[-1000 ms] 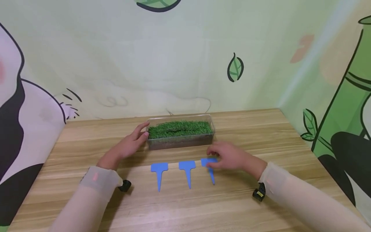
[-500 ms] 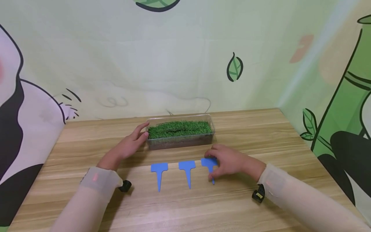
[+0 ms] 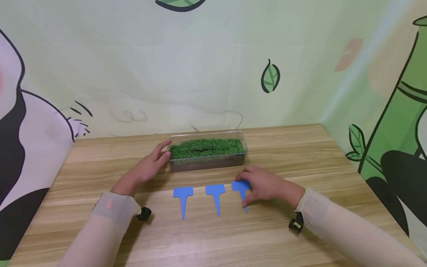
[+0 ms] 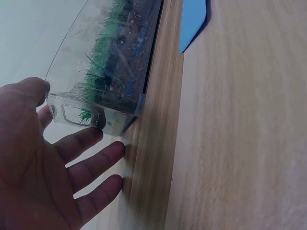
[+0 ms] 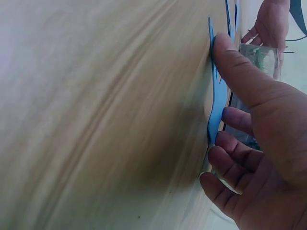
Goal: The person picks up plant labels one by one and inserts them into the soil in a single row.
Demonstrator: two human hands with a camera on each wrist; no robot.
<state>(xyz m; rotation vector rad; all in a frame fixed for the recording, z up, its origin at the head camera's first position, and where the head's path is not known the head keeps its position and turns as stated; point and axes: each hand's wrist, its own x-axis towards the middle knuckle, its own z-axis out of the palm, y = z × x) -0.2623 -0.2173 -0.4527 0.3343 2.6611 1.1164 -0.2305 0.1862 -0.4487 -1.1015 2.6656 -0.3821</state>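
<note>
A clear plastic box [image 3: 213, 163] holding green artificial grass [image 3: 208, 147] stands at the back of the table. My left hand [image 3: 146, 168] rests against its left end, fingers spread and fairly straight, fingertips at the wall and rim in the left wrist view. In front of the box, three blue T-shaped plant labels lie in a row: a left label [image 3: 183, 193], a middle label [image 3: 216, 190] and a right label [image 3: 238, 185]. My right hand [image 3: 263, 183] grips the right label between thumb, at its stem, and curled fingers, at its head; the label still lies close to the tabletop.
The wooden table [image 3: 200, 244] runs back to a wall sheet [image 3: 213, 74] printed with leaves and panda shapes. Small black cameras sit at both wrists, below the pale sleeves [image 3: 360, 230].
My right hand has lowered onto the right label, its thumb shifting down and onto the stem. The left hand, the box and the labels have stayed in place.
</note>
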